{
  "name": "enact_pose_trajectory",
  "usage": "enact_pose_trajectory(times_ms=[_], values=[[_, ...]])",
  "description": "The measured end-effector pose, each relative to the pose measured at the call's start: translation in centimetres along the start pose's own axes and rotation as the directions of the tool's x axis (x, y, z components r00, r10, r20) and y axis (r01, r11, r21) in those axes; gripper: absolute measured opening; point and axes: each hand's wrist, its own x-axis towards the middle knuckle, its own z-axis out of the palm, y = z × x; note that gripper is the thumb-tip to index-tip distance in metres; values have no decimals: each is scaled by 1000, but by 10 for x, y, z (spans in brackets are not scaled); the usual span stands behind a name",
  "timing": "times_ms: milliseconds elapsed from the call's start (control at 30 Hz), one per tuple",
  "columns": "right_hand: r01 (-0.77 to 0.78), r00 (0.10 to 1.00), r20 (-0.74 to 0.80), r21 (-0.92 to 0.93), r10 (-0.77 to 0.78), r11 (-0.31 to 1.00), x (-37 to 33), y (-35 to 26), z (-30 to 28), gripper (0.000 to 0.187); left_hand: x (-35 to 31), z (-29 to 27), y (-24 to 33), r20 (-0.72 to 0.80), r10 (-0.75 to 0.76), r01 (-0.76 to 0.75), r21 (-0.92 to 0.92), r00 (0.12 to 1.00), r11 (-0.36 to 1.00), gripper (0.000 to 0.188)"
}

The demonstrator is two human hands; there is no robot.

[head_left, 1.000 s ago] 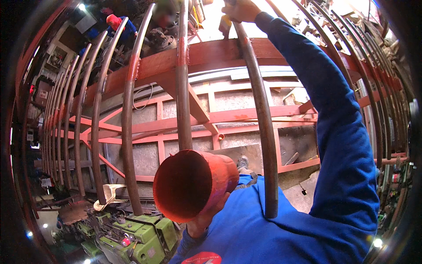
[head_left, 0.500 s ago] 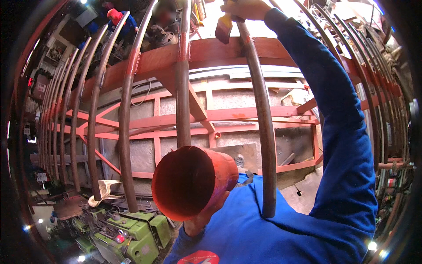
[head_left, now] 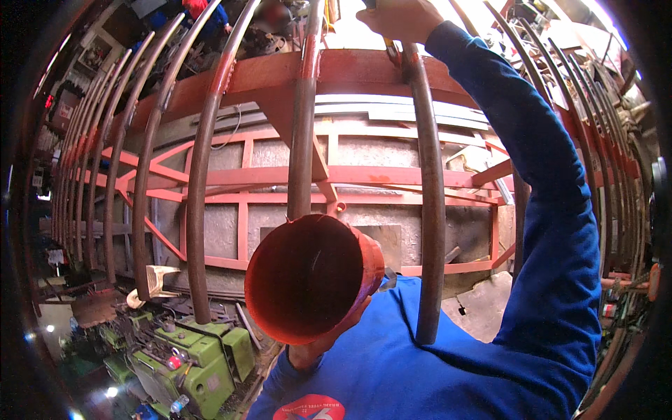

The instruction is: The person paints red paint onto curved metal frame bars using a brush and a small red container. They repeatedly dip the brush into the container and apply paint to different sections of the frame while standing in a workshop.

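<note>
My left hand [head_left: 315, 351] grips a round, open-topped paint container [head_left: 373, 269], coated red outside, its mouth tilted toward me and its inside dark. Most of those fingers are behind the container. At the top, my right hand [head_left: 406, 19] is closed around a paintbrush [head_left: 391, 50]; only a small part of the brush shows below the hand. The brush is beside a brown metal bar [head_left: 428, 161], near where the bar meets a red crossbeam [head_left: 357, 70]. Another bar [head_left: 302, 140], red near the beam, stands to the left.
More long bars [head_left: 203, 161] run in a row on both sides. Beyond them lies a pink-red welded frame [head_left: 378, 175] on the floor. A green machine [head_left: 185, 360] stands at lower left. Near the top left is a person in red and blue [head_left: 210, 12].
My right hand has moved slightly right, and the brush has gone from left of the bar to close against it, mostly out of sight. The container appears slightly higher and farther right.
</note>
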Motion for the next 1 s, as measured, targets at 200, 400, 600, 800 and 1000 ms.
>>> enact_pose_trajectory(times_ms=[200,400,600,800,1000], values=[[-11,1000,-23,-21,11,1000,16,-15,19,27,0,0,4,-24,-12,12,20,1000,1000,64],[-66,998,-24,-15,65,998,20,-7,1,27,0,0,5,-44,-6,7,31,999,1000,67],[10,999,31,-5,-10,1000,0,-25,-1,26,-2,3,-1,-69,-13,16,45,998,999,70],[-48,999,7,-52,48,997,19,-12,1,26,2,-1,4,-101,-17,23,62,995,998,73],[46,999,26,-97,-44,994,-2,-28,8,26,2,4,0,-116,-10,19,81,993,997,76]])
